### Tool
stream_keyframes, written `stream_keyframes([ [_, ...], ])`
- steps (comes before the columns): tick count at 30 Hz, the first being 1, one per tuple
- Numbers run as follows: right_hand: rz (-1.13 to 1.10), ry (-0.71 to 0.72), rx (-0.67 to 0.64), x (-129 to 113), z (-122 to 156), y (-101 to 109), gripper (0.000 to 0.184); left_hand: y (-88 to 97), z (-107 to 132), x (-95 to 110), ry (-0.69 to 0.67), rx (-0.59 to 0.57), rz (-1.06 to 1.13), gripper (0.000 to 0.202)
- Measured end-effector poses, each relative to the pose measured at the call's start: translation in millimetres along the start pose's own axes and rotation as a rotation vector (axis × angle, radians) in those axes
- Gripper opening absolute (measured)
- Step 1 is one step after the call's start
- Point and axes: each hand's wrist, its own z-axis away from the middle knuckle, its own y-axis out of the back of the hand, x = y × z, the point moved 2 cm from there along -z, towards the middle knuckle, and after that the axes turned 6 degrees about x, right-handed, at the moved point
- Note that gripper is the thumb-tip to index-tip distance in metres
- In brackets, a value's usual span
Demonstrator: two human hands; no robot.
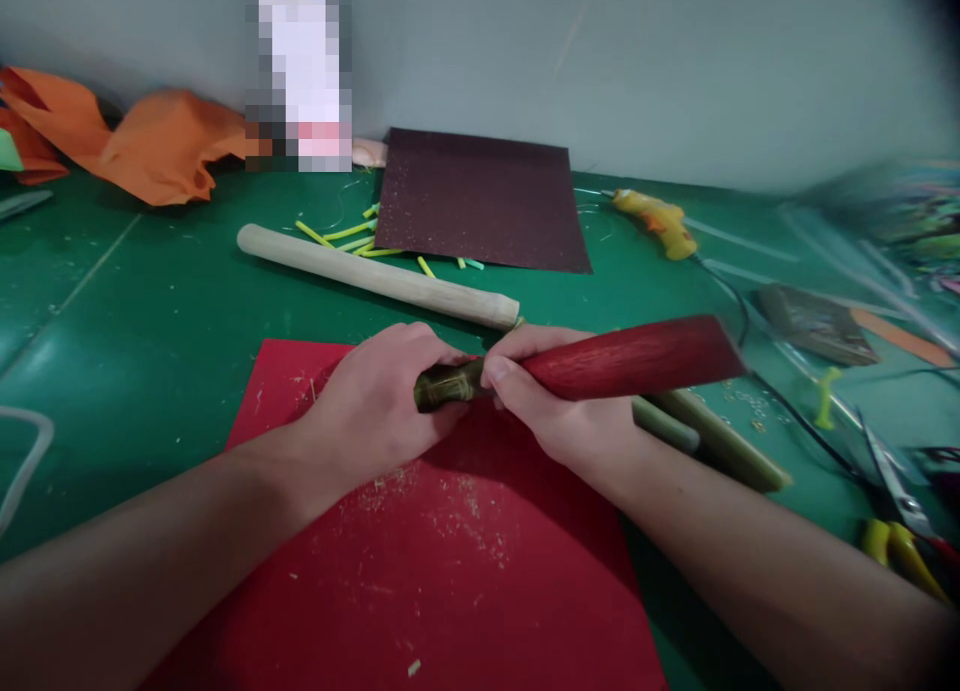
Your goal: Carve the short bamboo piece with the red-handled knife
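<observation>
Fingers (439,354) of the left hand (375,406) curled tight round the near end of an olive-brown stick (448,386), pressed together, tips hidden under the palm. Right hand (559,411) closed on a red roll (637,359) where it meets the stick: thumb flat on top, other fingers wrapped behind, mostly out of sight. Cannot tell whether the stick runs on inside the roll. Roll's far end is smeared by blur.

Stick and roll sit over the far part of a red sheet (465,561) on the green tabletop (150,311). Sheet dusted with pale shavings, near edge cut off by the frame.

Around:
- pale wooden dowel (375,276) just beyond the hands
- dark maroon sheet (480,201) behind it, yellow-green offcuts (349,233) at its left edge
- yellow glue gun (654,221) further right
- orange cloth (150,141) far left by the wall
- green rods (712,439) partly hidden behind the right wrist
- yellow-handled scissors (900,531) at the right edge, blurred, among clutter too soft to name

Both forearms enter from the bottom corners and converge, knuckles up, hands almost touching at the join
</observation>
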Motion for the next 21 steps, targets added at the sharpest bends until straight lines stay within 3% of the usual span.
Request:
stream_keyframes([
  [6, 0.024, 0.002, 0.000, -0.9, 0.1, 0.0, 0.019, -0.4, -0.6, 1.1, 0.005, 0.002, 0.006, 0.018],
  [11, 0.060, 0.091, -0.072, -1.5, -0.9, -0.7, 0.022, -1.9, 0.2, -0.5, -0.013, 0.004, 0.031, 0.021],
  [21, -0.024, -0.020, 0.063, 3.9, 1.3, -1.1, 0.021, -0.9, -0.4, -0.4, -0.042, 0.031, 0.009, 0.013],
])
